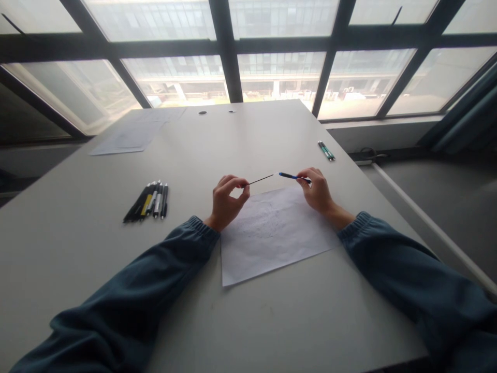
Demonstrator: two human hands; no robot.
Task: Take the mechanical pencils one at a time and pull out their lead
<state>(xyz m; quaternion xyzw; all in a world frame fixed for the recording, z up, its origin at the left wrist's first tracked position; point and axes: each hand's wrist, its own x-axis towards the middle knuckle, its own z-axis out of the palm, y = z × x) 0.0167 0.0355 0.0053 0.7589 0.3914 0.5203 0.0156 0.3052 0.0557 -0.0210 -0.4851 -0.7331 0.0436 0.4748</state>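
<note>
Between thumb and fingers, my left hand (228,201) pinches a thin dark pen refill (261,180), its free end pointing right. My right hand (316,190) is closed on a blue and black pen barrel (289,176), whose near end points left toward the refill. A small gap separates the refill's tip from the barrel. Both are held above a white sheet of paper (272,259) with faint scribbles on it. My right wrist is over the sheet's right part, my left wrist by its left edge.
Several black, white and yellow pens (147,201) lie side by side left of my left hand. Green pens (326,151) rest near the right edge of the white table (248,140). More paper sheets (130,135) lie at the far left, before the windows.
</note>
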